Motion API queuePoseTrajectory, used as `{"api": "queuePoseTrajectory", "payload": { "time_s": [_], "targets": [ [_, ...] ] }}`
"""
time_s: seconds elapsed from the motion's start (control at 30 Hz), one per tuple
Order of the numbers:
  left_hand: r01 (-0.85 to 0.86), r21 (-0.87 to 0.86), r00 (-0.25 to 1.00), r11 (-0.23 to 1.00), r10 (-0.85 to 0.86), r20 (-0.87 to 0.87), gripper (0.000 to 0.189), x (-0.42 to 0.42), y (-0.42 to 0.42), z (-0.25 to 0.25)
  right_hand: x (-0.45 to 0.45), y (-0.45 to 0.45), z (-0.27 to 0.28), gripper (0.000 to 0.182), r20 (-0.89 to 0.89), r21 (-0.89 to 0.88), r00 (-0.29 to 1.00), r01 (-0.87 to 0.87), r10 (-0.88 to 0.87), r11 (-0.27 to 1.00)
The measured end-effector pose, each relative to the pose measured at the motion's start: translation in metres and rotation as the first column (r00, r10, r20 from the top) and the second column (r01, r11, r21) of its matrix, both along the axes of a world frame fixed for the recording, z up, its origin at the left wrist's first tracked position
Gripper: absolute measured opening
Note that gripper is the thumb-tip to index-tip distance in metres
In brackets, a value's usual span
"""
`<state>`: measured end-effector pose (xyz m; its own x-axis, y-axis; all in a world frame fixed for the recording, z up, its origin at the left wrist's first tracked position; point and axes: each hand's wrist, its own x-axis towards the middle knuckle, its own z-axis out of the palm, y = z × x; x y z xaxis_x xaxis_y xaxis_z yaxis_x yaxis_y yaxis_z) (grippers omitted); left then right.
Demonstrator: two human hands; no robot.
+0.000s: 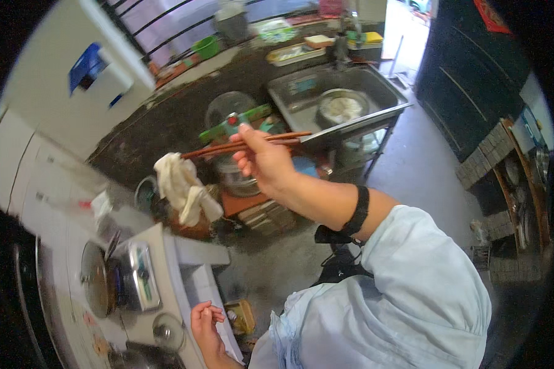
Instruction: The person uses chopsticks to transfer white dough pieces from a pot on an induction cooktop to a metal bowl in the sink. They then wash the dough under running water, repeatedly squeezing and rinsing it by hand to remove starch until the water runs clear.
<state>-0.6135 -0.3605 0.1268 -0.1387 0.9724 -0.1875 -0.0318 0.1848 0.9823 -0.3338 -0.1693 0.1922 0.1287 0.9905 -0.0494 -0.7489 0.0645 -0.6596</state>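
My right hand (pixel 263 161) is shut on a pair of reddish-brown chopsticks (pixel 212 150), held nearly level. From their tips hangs a limp, cream cloth-like piece (pixel 184 189), its folds drooping in the air. Lower in the view is my left hand (pixel 207 327), holding nothing, with its fingers loosely curled beside the edge of a white counter (pixel 166 258). On that counter stand a pan with a glass lid (pixel 97 279) and a shiny metal-topped appliance (pixel 143 276).
A steel sink (pixel 300 115) at the top holds a metal bowl with pale contents (pixel 342 108). Left of it, a green board (pixel 235 122) and clear-lidded pots are near a low reddish stand (pixel 244 203). An open doorway (pixel 404 46) lies beyond, with a utensil rack (pixel 512 184) at the right.
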Motion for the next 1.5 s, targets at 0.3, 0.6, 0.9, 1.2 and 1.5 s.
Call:
{"api": "queuePoseTrajectory", "payload": {
  "time_s": [0.3,0.6,0.9,1.2,1.5],
  "targets": [
    [0.310,-0.176,0.949,0.934,-0.293,0.112,0.019,0.187,0.128,-0.001,0.288,0.105,-0.056,0.027,0.309,0.080,0.792,0.530,-0.526,0.844],
    [0.232,-0.223,0.971,0.947,-0.239,-0.004,0.017,0.208,0.153,-0.001,0.393,0.164,-0.181,0.034,0.928,0.247,0.053,0.653,-0.368,0.716],
    [0.027,-0.148,0.990,0.989,-0.006,0.141,0.022,0.137,0.107,-0.011,0.282,0.109,-0.101,0.023,0.901,0.182,0.347,0.241,-0.259,0.953],
    [0.362,0.014,0.900,0.932,-0.353,0.254,0.050,0.051,0.038,0.005,-0.060,-0.033,-0.010,0.022,0.719,0.238,-0.030,-0.928,-0.694,0.287],
    [-0.302,0.037,0.794,0.953,0.230,0.562,0.031,-0.067,-0.084,0.000,-0.328,-0.124,-0.024,0.031,0.533,0.280,0.421,-0.906,-0.734,-0.316]
  ]
}}
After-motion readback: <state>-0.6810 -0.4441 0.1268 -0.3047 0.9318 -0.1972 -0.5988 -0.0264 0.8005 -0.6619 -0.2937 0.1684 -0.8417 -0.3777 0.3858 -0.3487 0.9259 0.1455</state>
